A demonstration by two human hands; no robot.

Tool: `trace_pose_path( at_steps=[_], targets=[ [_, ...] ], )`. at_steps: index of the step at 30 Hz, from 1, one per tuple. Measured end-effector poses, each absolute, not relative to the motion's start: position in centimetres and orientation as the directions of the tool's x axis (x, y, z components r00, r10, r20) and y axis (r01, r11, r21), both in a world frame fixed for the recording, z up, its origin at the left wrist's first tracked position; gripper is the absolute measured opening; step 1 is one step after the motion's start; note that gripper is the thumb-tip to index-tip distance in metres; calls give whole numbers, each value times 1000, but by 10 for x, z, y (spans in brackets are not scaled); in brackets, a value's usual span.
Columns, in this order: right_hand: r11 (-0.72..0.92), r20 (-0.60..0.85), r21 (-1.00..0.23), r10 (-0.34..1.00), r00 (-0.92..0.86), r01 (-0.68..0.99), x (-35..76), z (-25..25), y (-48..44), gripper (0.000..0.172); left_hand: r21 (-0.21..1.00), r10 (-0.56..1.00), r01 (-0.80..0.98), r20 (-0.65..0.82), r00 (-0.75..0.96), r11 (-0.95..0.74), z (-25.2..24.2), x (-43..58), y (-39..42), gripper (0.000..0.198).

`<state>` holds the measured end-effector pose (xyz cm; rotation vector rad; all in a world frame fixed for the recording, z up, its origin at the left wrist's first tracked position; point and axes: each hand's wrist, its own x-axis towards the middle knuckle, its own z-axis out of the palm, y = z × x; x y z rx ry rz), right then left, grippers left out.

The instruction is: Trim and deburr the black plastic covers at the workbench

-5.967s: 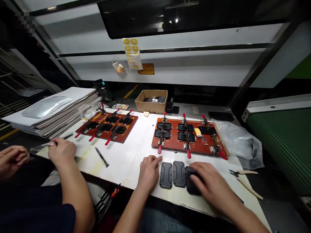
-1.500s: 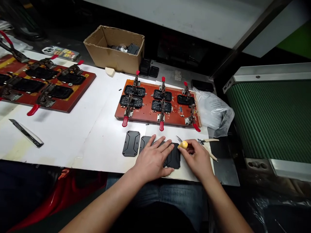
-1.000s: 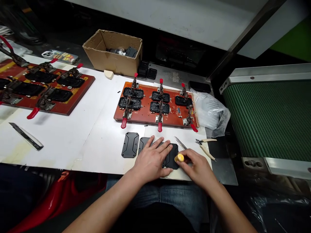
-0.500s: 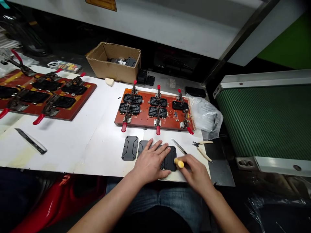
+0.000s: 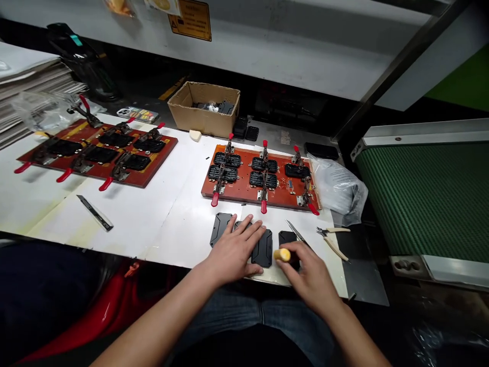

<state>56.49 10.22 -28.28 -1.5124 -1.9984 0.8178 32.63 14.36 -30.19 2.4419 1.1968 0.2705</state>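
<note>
Steadying a row of black plates, with a yellow piece pinched beside them

The left hand lies palm down with its fingers spread over the black plates at the front of the worktop, almost hiding one of them. The right hand pinches a short yellow piece between thumb and fingers, its pale end tilted toward the camera. That piece sits at the gap between the plate by the left thumb and a separate plate, which the right hand partly covers. Whether it touches either one cannot be told.

The step in hand looks like close work with the yellow piece at the plates' edges. The next move would seem to call for a flat, firm left palm and a light right grip, minding the bare blade of the craft knife just beyond the fingers.

Behind lies a red-brown board with red-handled clamps. No brand can be read. On the machine panel, an orange label carries a warning triangle and lines of print too small to make out. The phone has a colourful printed back, its lettering illegible.
</note>
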Motion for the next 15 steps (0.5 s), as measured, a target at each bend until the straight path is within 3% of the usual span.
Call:
trace_pose_path(
  at_steps=[4,15],
  targets=[
    [284,11,-620,935,-353,731,548,-292,103,7,477,795,688,37,605,-546,-313,312,146,92],
    [341,-43,-612,887,-460,714,564,-294,112,17,503,800,662,108,590,-556,-326,318,142,91]
  ],
)
